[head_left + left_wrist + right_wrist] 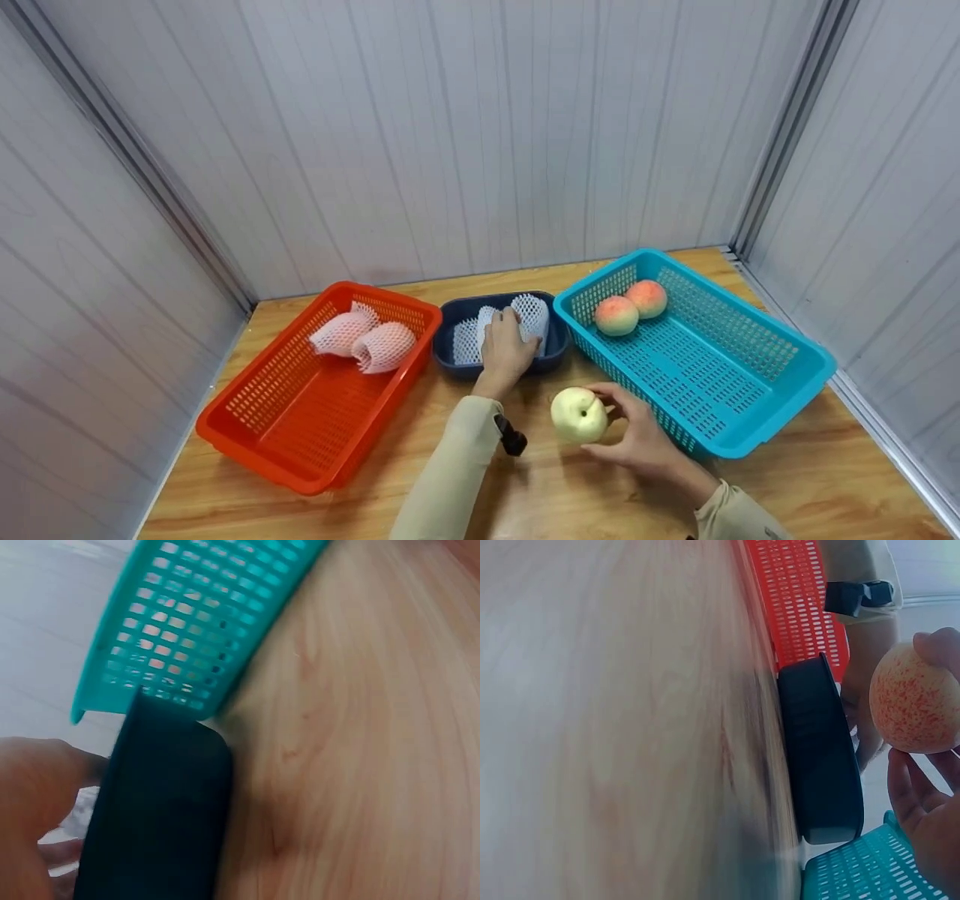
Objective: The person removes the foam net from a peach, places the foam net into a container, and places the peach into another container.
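Note:
My right hand (609, 420) holds a pale yellow peach (578, 415) just above the wooden table, in front of the teal basket (780, 375). In the right wrist view the peach (915, 701) shows red speckles between thumb and fingers (922, 802). My left hand (504, 330) reaches into the small dark blue bin (450, 311), fingers curled over a white foam net (531, 315). The left wrist view shows only the bin's outer wall (161, 810) and a blurred edge of the hand.
Two peaches (630, 307) lie at the far end of the teal basket. The orange basket (300, 442) on the left holds two net-wrapped fruits (364, 341). Grey panel walls close in the table on three sides. Bare wood lies in front.

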`<action>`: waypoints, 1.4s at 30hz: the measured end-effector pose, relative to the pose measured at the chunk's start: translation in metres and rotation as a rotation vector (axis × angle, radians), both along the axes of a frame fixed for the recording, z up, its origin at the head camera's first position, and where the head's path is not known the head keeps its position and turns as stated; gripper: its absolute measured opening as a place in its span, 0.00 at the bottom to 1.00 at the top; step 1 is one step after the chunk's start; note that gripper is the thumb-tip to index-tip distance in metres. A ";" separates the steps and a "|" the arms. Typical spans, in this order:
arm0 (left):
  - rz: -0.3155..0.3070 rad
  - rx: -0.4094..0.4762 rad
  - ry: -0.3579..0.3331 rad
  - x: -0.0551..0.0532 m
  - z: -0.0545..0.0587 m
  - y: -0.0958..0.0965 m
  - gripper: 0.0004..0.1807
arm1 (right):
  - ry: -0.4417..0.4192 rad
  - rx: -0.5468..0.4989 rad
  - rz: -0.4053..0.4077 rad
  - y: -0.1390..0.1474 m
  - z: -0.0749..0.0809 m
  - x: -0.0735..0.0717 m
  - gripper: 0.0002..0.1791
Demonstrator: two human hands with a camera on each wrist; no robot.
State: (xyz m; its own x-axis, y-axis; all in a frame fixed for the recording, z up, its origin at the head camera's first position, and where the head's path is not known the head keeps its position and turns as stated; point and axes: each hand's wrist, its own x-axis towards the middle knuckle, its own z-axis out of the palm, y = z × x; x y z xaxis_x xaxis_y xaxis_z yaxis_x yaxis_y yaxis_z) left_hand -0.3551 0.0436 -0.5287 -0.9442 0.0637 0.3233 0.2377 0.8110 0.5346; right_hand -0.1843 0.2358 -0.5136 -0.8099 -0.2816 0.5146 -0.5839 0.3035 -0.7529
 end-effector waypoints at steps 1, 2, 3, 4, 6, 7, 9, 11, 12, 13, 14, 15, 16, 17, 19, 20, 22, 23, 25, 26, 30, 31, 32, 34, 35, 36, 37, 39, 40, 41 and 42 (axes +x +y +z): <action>-0.009 -0.042 0.044 0.000 0.000 0.000 0.21 | 0.003 0.001 -0.001 0.000 0.000 0.000 0.39; -0.021 -0.082 0.086 0.000 0.000 -0.001 0.20 | 0.007 0.001 -0.003 0.000 -0.001 -0.001 0.40; -0.039 -0.114 0.119 0.000 0.000 -0.001 0.19 | 0.008 0.000 -0.006 0.001 -0.002 -0.002 0.40; -0.060 -0.144 0.153 0.001 0.001 -0.002 0.18 | 0.009 -0.002 -0.008 0.001 -0.005 -0.003 0.40; -0.110 -0.189 0.189 0.002 0.001 -0.003 0.16 | 0.010 0.004 -0.012 0.003 -0.012 -0.006 0.41; -0.140 -0.210 0.193 0.003 0.002 -0.003 0.15 | 0.005 0.011 -0.013 0.005 -0.016 -0.008 0.41; -0.199 -0.246 0.181 0.004 0.002 -0.003 0.15 | -0.009 0.026 -0.012 0.008 -0.024 -0.011 0.42; -0.259 -0.285 0.156 0.006 0.003 -0.002 0.17 | -0.023 0.034 -0.009 0.010 -0.031 -0.014 0.43; -0.285 -0.308 0.140 0.007 0.003 -0.002 0.18 | -0.029 0.035 -0.005 0.011 -0.033 -0.015 0.43; -0.308 -0.328 0.122 0.008 0.003 -0.001 0.20 | -0.029 0.036 0.000 0.012 -0.035 -0.015 0.43; -0.327 -0.351 0.099 0.008 0.003 0.000 0.21 | -0.030 0.032 0.002 0.012 -0.037 -0.016 0.43; -0.346 -0.372 0.074 0.009 0.003 0.001 0.22 | -0.028 0.026 0.005 0.013 -0.038 -0.016 0.43; -0.359 -0.390 0.045 0.009 0.003 0.001 0.23 | -0.025 0.022 0.007 0.013 -0.039 -0.016 0.43; -0.369 -0.412 0.012 0.009 0.003 0.002 0.25 | -0.024 0.022 0.008 0.013 -0.040 -0.016 0.43; -0.379 -0.451 -0.074 0.009 0.004 0.003 0.28 | -0.023 0.023 0.008 0.013 -0.041 -0.017 0.43; -0.379 -0.468 -0.122 0.009 0.005 0.003 0.29 | -0.019 0.023 0.008 0.013 -0.041 -0.017 0.43; -0.366 -0.491 -0.222 0.008 0.007 0.004 0.32 | -0.020 0.021 0.006 0.013 -0.041 -0.017 0.43; -0.351 -0.502 -0.275 0.007 0.009 0.004 0.33 | -0.019 0.017 0.006 0.014 -0.041 -0.017 0.44; -0.314 -0.519 -0.356 0.006 0.010 0.004 0.36 | -0.014 0.016 0.003 0.014 -0.041 -0.017 0.44; -0.296 -0.531 -0.380 0.005 0.011 0.004 0.37 | -0.007 0.014 0.002 0.014 -0.041 -0.017 0.44; -0.260 -0.582 -0.382 0.002 0.008 0.005 0.41 | -0.016 0.014 -0.004 0.014 -0.041 -0.018 0.43; -0.267 -0.588 -0.365 0.001 0.007 0.006 0.42 | -0.021 0.011 -0.006 0.014 -0.041 -0.019 0.43; -0.277 -0.593 -0.347 0.000 0.006 0.006 0.43 | -0.022 0.009 -0.007 0.014 -0.041 -0.019 0.42; -0.306 -0.584 -0.321 -0.001 0.004 0.007 0.44 | -0.031 0.007 -0.009 0.014 -0.041 -0.019 0.41; -0.322 -0.571 -0.313 -0.001 0.003 0.007 0.45 | -0.033 0.006 -0.009 0.015 -0.041 -0.019 0.41; -0.335 -0.558 -0.310 -0.002 0.002 0.007 0.45 | -0.034 0.007 -0.008 0.015 -0.041 -0.019 0.41; -0.345 -0.544 -0.310 -0.002 0.001 0.007 0.45 | -0.038 0.006 -0.010 0.014 -0.041 -0.019 0.41; -0.357 -0.524 -0.318 -0.003 0.000 0.006 0.46 | -0.044 0.011 -0.011 0.015 -0.041 -0.019 0.41; -0.361 -0.518 -0.318 -0.003 0.000 0.006 0.46 | -0.050 0.016 -0.012 0.015 -0.040 -0.018 0.41; -0.365 -0.518 -0.315 -0.003 0.000 0.006 0.45 | -0.057 0.019 -0.017 0.015 -0.040 -0.018 0.42; -0.368 -0.522 -0.309 -0.004 0.000 0.006 0.45 | -0.051 0.021 -0.021 0.014 -0.039 -0.018 0.42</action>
State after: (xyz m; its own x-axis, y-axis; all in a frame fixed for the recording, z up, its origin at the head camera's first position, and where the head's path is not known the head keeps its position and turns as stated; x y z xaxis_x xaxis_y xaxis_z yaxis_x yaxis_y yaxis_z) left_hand -0.3588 0.0499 -0.5284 -0.8751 0.4700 -0.1153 0.4460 0.8757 0.1849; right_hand -0.2022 0.2502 -0.5530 -0.8405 -0.2751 0.4668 -0.5386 0.3314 -0.7746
